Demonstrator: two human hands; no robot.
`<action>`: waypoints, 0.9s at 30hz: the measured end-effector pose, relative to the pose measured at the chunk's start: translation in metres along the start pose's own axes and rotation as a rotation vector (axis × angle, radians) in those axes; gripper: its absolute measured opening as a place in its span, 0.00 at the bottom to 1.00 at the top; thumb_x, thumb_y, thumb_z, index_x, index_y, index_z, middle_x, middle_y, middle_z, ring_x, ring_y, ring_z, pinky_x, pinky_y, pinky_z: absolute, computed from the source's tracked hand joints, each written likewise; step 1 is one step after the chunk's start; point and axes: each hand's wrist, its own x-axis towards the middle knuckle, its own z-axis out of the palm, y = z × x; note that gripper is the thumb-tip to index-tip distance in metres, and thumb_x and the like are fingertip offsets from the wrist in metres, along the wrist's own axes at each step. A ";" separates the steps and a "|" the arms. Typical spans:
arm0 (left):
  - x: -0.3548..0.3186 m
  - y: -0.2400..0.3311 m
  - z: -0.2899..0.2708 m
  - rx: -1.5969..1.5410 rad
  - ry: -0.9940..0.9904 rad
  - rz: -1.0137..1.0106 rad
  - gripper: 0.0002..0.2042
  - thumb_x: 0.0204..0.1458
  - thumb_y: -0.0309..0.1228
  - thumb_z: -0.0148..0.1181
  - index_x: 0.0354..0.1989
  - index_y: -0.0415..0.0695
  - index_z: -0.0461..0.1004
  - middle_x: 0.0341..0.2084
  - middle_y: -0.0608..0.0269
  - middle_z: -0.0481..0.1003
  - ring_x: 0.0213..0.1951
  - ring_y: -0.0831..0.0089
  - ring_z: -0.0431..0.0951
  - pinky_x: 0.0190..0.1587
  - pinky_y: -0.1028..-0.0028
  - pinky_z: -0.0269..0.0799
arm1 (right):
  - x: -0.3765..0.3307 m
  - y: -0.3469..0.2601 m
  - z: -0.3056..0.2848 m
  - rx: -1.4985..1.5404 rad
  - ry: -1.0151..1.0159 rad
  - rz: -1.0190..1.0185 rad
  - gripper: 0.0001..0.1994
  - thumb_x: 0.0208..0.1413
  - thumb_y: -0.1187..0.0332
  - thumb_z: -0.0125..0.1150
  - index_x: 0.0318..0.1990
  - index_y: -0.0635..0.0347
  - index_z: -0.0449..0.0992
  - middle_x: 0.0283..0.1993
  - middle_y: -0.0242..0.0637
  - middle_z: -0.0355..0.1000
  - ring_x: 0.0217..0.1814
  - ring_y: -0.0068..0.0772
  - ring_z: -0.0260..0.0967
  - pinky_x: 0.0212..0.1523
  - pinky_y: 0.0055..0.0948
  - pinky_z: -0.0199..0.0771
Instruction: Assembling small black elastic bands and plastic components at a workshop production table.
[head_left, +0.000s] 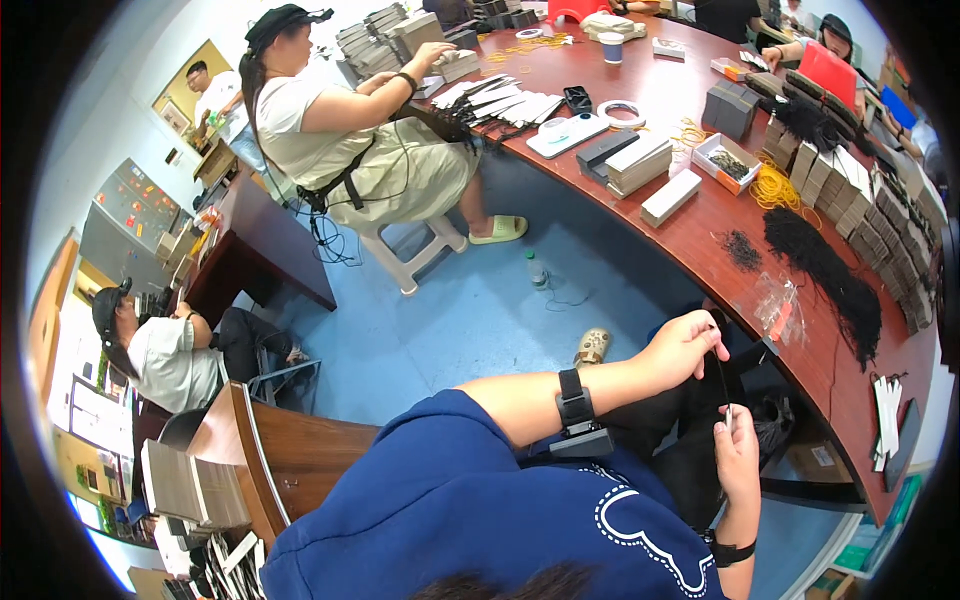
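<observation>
Black cord [724,377] ran between left hand [688,346] and right hand [738,455] beside the table [705,232]

The left hand's thumb and fingers were pinched together on the upper stretch of the cord, and the right hand's were clamped on its lower stretch. A small pale bit showed at the right fingertips, too small to make out. The cord was off the table, just outside the edge on the person's side.

Along that edge, across from the hands, lay a clear plastic bag [783,315], with black bits [740,250] and a thick bundle of black cords [830,285] near it. Farther left along the edge sat a slim white box [672,198], a stack of pale cards [640,163] and a dark box [605,158]. In from the edge, a small open box [708,173] held little parts, with yellow rubber bands [773,187] beside it. Near the corner on the person's right, white strips [886,415] lay next to a dark tablet [903,450]. A co-worker [300,120] in a pale shirt sat on a stool [405,250] at the table's left end.
</observation>
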 end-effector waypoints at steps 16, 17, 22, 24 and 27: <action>0.004 0.030 -0.070 0.135 0.031 -0.068 0.07 0.57 0.30 0.49 0.41 0.44 0.70 0.31 0.66 0.75 0.25 0.83 0.70 0.30 0.83 0.66 | 0.015 -0.060 -0.182 -0.756 0.636 -0.033 0.20 0.50 0.64 0.59 0.49 0.66 0.69 0.46 0.45 0.70 0.47 0.38 0.68 0.50 0.32 0.64; 0.010 0.036 -0.067 0.158 0.005 -0.035 0.07 0.57 0.30 0.49 0.41 0.44 0.70 0.31 0.66 0.75 0.26 0.83 0.70 0.31 0.82 0.67 | 0.016 -0.027 -0.233 -0.737 0.780 -0.109 0.21 0.51 0.63 0.58 0.50 0.66 0.69 0.48 0.48 0.69 0.50 0.39 0.67 0.51 0.32 0.63; 0.048 0.074 -0.111 0.589 0.162 0.239 0.08 0.55 0.24 0.50 0.42 0.40 0.71 0.30 0.68 0.74 0.34 0.80 0.73 0.39 0.79 0.70 | 0.009 0.017 -0.317 -1.178 0.745 0.346 0.20 0.49 0.62 0.59 0.48 0.63 0.71 0.45 0.49 0.68 0.49 0.48 0.65 0.51 0.37 0.63; 0.061 0.103 -0.124 0.873 0.310 0.326 0.08 0.54 0.25 0.51 0.39 0.38 0.74 0.30 0.63 0.76 0.34 0.79 0.74 0.39 0.78 0.70 | 0.011 0.025 -0.307 -1.203 0.835 0.282 0.19 0.50 0.63 0.59 0.48 0.63 0.71 0.45 0.48 0.68 0.49 0.48 0.65 0.50 0.37 0.63; 0.097 0.126 -0.161 1.302 0.499 0.535 0.10 0.49 0.26 0.53 0.40 0.40 0.74 0.33 0.51 0.77 0.36 0.61 0.77 0.41 0.69 0.71 | 0.010 0.017 -0.282 -1.106 0.929 0.035 0.16 0.51 0.66 0.57 0.46 0.64 0.71 0.45 0.47 0.68 0.49 0.47 0.65 0.51 0.36 0.63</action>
